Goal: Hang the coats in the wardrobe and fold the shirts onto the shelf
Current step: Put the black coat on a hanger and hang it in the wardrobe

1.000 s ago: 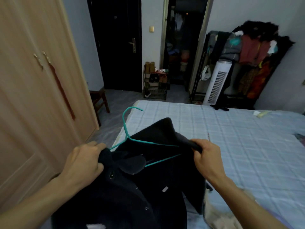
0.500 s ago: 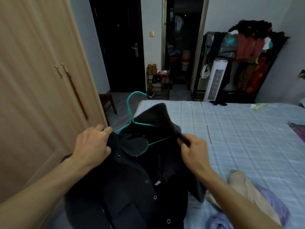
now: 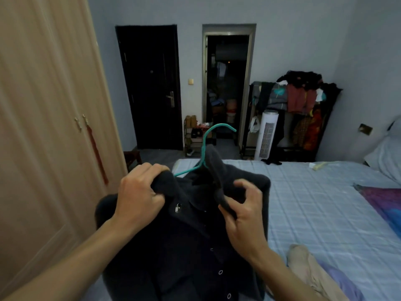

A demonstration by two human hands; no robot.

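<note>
A dark buttoned coat (image 3: 186,246) hangs in front of me on a teal hanger (image 3: 208,144), whose hook sticks up above the collar. My left hand (image 3: 141,196) grips the coat's left shoulder. My right hand (image 3: 243,205) pinches the collar edge on the right side between thumb and fingers. The wooden wardrobe (image 3: 47,118) stands to the left with its doors closed. A beige garment (image 3: 308,270) and a lilac one (image 3: 345,283) lie on the bed at the lower right.
The bed (image 3: 314,203) with a pale checked sheet fills the right side, with a purple-blue quilt (image 3: 384,203) at its edge. Beyond it stand a white tower fan (image 3: 267,135), a loaded clothes rack (image 3: 303,105), a shoe shelf (image 3: 195,135), a dark door (image 3: 152,88) and an open doorway (image 3: 227,88).
The coat and hanger rose higher and the view tilted up. My right hand shifted along the collar and now pinches it nearer the front; my left hand keeps its grip on the shoulder.
</note>
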